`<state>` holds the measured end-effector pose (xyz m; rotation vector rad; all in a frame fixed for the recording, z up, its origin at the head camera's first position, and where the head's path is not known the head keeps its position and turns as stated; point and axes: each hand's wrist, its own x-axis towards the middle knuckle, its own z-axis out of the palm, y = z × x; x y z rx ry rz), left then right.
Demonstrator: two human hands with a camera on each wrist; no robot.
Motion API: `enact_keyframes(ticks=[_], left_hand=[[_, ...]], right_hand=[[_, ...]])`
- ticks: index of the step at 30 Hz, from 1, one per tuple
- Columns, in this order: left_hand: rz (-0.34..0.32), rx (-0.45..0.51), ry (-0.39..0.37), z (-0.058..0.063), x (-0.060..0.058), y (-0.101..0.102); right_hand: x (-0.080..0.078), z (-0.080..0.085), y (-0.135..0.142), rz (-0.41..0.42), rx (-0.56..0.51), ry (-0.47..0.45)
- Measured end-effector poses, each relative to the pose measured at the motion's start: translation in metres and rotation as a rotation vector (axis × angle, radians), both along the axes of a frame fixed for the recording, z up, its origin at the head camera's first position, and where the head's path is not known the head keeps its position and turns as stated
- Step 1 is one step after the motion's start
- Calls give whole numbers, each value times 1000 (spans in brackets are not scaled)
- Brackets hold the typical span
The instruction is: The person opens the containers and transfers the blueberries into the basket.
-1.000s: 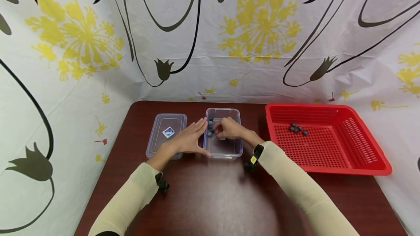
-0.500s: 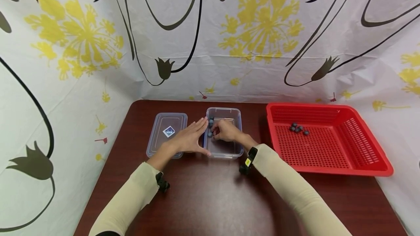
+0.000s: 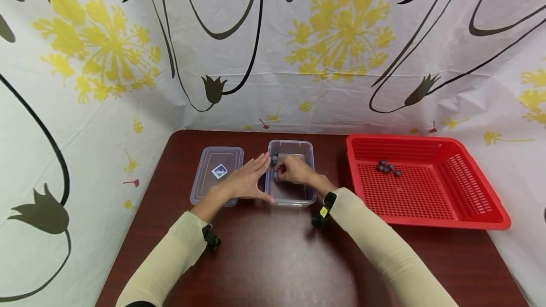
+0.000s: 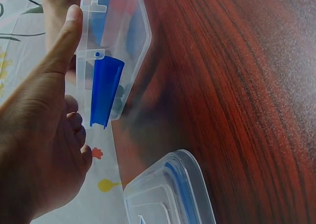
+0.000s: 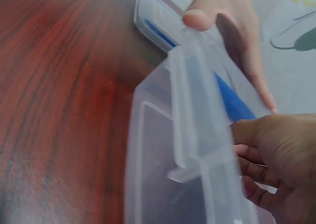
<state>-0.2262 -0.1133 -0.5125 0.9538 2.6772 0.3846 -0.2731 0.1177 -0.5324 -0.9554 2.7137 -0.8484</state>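
Note:
A clear plastic food container (image 3: 294,202) with blue side clips stands on the table. My left hand (image 3: 244,180) steadies its left side, fingers straight and spread, thumb at the near corner; the left wrist view shows the thumb (image 4: 69,29) along the rim. My right hand (image 3: 297,170) reaches inside with curled fingers. At its fingertips a blueberry (image 3: 275,175) shows, pinched by thumb and finger and partly covered by them. More blueberries (image 3: 274,159) lie along the container's left wall. In the right wrist view the container wall (image 5: 163,155) hides the fingertips.
A clear lid (image 3: 206,186) with a blue and white label lies left of the container. To the right stands a red perforated basket (image 3: 448,222) with several blueberries (image 3: 386,168) inside. Patterned sheets rise behind the table and along its left side.
The right hand has shifted slightly toward the left wall of the container, and the blueberry by its fingertips has moved a little to the right. The left hand has stayed in place.

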Motion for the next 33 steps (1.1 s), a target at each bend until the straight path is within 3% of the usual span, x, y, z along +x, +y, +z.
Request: enact_keyframes(ticks=[10,22,33], left_hand=[[7,3,-2,-3,-1,-2],[2,24,1,0,0,-4],[-5,11,-5,-2,0,-3]], right_hand=[[6,38,32,7,-58,61],[10,101,92,-1,-1,164],[8,126,174,13,100,173]])
